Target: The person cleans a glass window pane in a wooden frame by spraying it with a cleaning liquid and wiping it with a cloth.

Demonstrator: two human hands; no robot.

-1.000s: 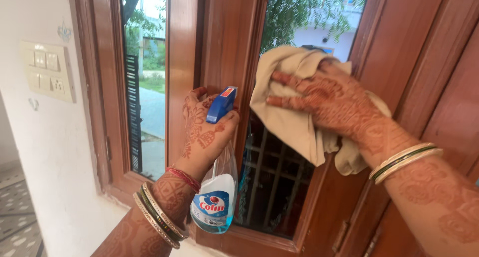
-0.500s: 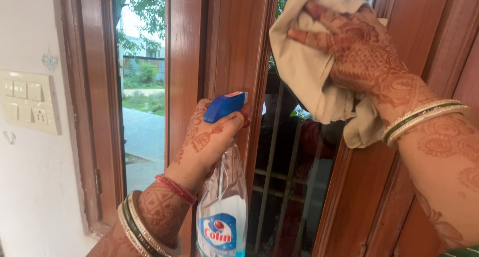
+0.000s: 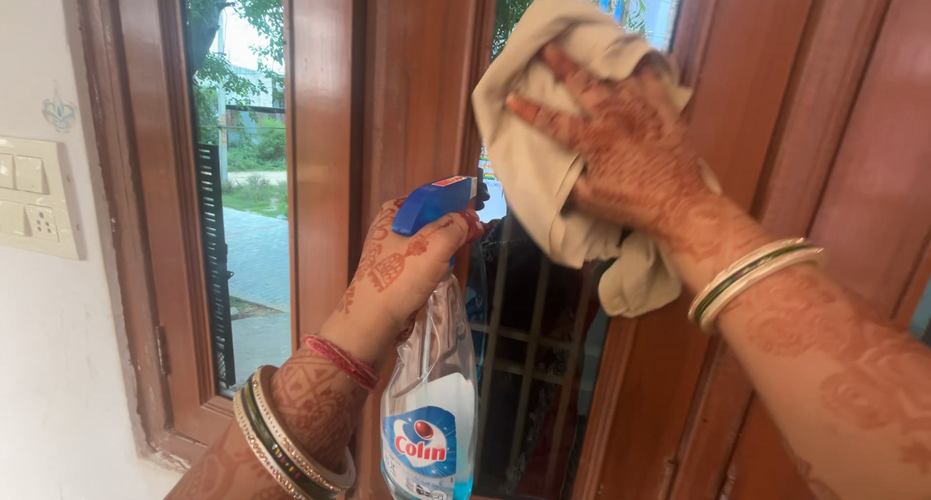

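Observation:
My left hand grips the neck of a clear spray bottle with a blue trigger head and blue liquid at the bottom, held upright in front of the window. My right hand presses a beige cloth flat against the glass pane of a brown wooden window frame. The cloth hangs down below my palm. Both hands carry henna patterns and bangles.
A second glass pane to the left shows trees and a path outside. A white switch plate sits on the white wall at far left. More brown wooden frame stands to the right. A metal grille shows behind the glass.
My right hand has slid the cloth upward on the glass. The view has shifted up and closer, and the bottle in my left hand now sits lower in the picture.

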